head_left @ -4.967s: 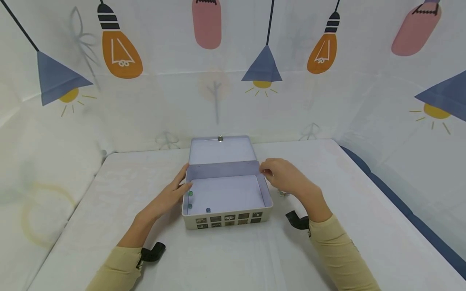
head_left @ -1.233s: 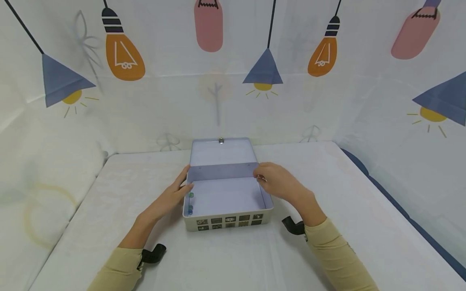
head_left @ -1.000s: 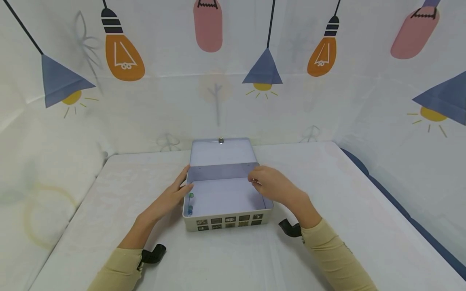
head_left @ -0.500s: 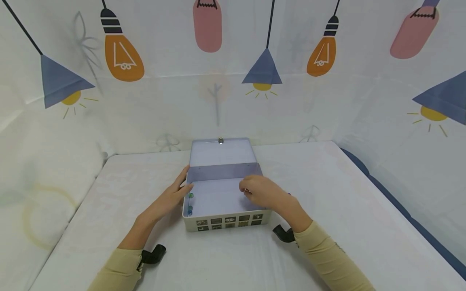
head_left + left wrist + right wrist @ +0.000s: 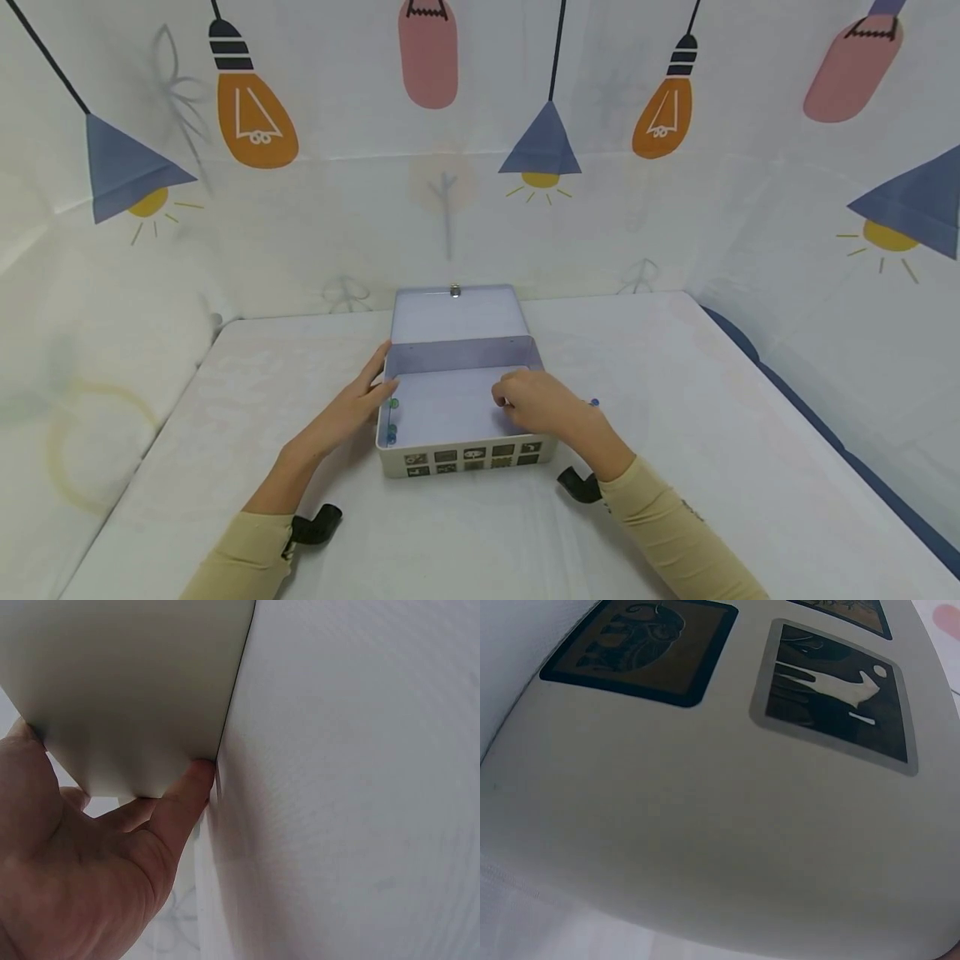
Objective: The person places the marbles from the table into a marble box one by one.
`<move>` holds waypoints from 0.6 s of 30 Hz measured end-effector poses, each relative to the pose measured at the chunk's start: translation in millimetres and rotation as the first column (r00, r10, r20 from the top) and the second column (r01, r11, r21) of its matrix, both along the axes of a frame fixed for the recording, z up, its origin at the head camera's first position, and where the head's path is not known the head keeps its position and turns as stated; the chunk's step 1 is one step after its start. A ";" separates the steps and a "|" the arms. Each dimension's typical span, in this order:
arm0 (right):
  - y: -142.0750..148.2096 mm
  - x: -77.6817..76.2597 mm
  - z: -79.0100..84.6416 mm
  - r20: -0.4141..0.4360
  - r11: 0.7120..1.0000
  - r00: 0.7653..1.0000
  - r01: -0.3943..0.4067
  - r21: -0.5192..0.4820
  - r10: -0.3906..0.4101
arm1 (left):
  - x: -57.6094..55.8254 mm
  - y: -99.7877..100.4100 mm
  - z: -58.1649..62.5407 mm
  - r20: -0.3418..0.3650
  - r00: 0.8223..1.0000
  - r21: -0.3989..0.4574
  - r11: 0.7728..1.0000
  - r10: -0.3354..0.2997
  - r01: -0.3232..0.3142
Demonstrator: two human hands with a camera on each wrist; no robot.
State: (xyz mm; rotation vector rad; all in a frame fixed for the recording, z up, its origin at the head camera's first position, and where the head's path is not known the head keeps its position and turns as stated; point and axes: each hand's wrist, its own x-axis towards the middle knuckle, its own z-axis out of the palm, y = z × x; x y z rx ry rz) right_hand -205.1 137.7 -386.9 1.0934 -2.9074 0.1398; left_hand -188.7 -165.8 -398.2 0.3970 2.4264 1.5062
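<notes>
An open tin box (image 5: 468, 452) with pictured squares on its front stands on the table, lid tipped back. My left hand (image 5: 358, 396) holds its left wall, thumb over the rim; in the left wrist view, fingers (image 5: 184, 799) bend round the plain box side (image 5: 142, 697). A green marble (image 5: 393, 403) and bluish marbles (image 5: 392, 437) lie along the inner left wall. Over the right half of the box, my right hand (image 5: 536, 404) has curled fingertips pinching a small glassy marble, mostly hidden. The right wrist view shows only the box's picture-covered outside (image 5: 682, 802).
A blue marble (image 5: 594, 402) lies on the white table (image 5: 450, 533) right of the box, beside my right wrist. The raised lid (image 5: 461, 315) stands behind the box, before a white curtain (image 5: 337, 217) printed with lamps.
My right hand has moved left and down from the box's right rim to inside it, uncovering the blue marble. One marble has rolled to the left wall. The left hand stays in place.
</notes>
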 end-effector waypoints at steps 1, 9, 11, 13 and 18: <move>-0.3 0.3 0.0 0.004 1.000 1.000 0.005 0.006 -0.005 | -1.5 -0.8 -3.1 -0.003 1.000 0.000 1.000 0.002 -0.002; -0.7 1.9 0.8 0.021 1.000 1.000 0.018 0.000 -0.018 | -10.7 -6.1 -21.9 -0.031 1.000 -0.006 1.000 0.005 -0.005; -0.3 2.2 1.6 0.024 1.000 1.000 0.018 -0.009 -0.018 | -10.1 -5.9 -20.8 -0.028 1.000 -0.006 1.000 0.004 -0.004; 0.1 2.2 2.1 0.021 1.000 1.000 0.017 -0.011 -0.017 | -9.1 -5.5 -18.2 -0.021 1.000 -0.003 1.000 0.001 -0.001; 1.1 2.6 3.8 0.028 1.000 1.000 0.015 -0.019 -0.014 | -7.5 -4.9 -14.0 -0.002 1.000 0.014 1.000 -0.005 0.005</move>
